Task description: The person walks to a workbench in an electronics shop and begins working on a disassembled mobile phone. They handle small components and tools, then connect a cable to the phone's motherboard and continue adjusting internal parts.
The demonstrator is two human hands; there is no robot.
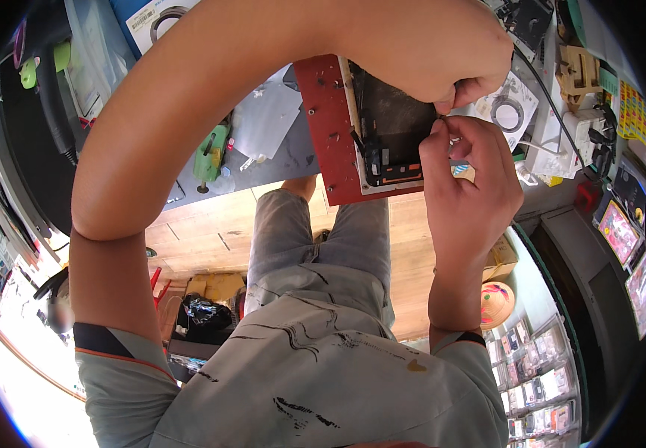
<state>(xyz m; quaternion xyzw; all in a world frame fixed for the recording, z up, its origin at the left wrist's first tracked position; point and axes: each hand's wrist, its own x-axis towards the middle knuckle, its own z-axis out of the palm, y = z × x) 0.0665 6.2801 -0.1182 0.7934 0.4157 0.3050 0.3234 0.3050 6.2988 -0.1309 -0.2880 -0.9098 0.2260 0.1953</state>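
Note:
A black phone-like device [397,119], with a dark flat panel and small orange patches along its lower edge, lies in a pale frame on a red board [330,168]. My left arm arches over the top, and my left hand [466,56] is closed in a pinch at the device's right edge. Just below it, my right hand [473,175] pinches with thumb and forefinger, the fingertips of both hands almost meeting. Whatever lies between these fingertips is too small to make out. My left forearm and hand cover the device's upper part.
Left of the board, a green tool [209,157] and a clear plastic bag [263,116] lie on the grey bench. A black cable [550,93] runs down at right, near a white power strip [580,134] and a wooden stand [578,71]. Small packets [535,373] fill a case at lower right.

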